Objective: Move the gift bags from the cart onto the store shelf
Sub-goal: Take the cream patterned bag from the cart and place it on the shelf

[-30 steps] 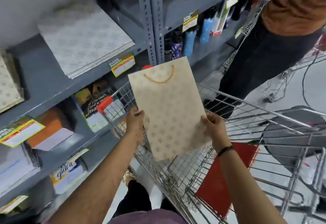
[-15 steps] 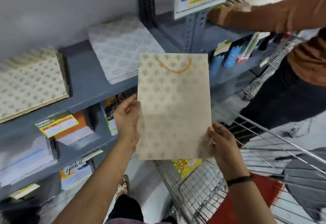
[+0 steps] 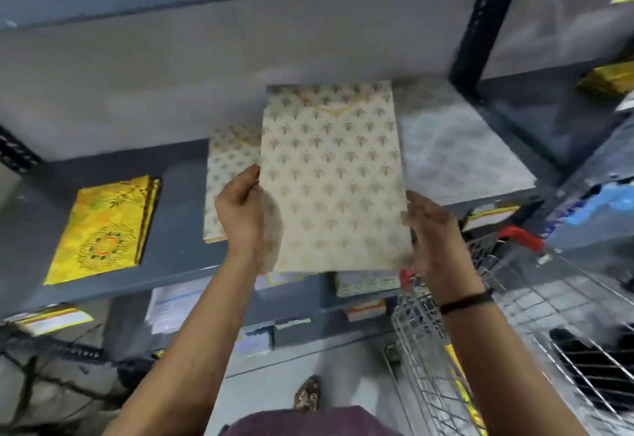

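Note:
I hold a flat cream gift bag [image 3: 331, 178] with a gold leaf pattern and a gold cord handle over the grey store shelf [image 3: 178, 250]. My left hand [image 3: 242, 210] grips its left edge and my right hand [image 3: 434, 233] grips its lower right edge. A stack of matching cream gift bags [image 3: 228, 168] lies on the shelf just left of and partly under the held bag. The wire cart [image 3: 487, 350] stands at the lower right, with a yellow item inside it.
A stack of yellow patterned bags [image 3: 103, 229] lies at the shelf's left. A pale grey patterned stack [image 3: 453, 154] lies to the right. A dark upright post [image 3: 483, 20] divides the shelving. Lower shelves hold paper goods and price labels. My foot [image 3: 307, 394] shows on the floor.
The bag has gone from above the cart up and left to the shelf, and my view has turned to face the shelf. Both hands keep their hold.

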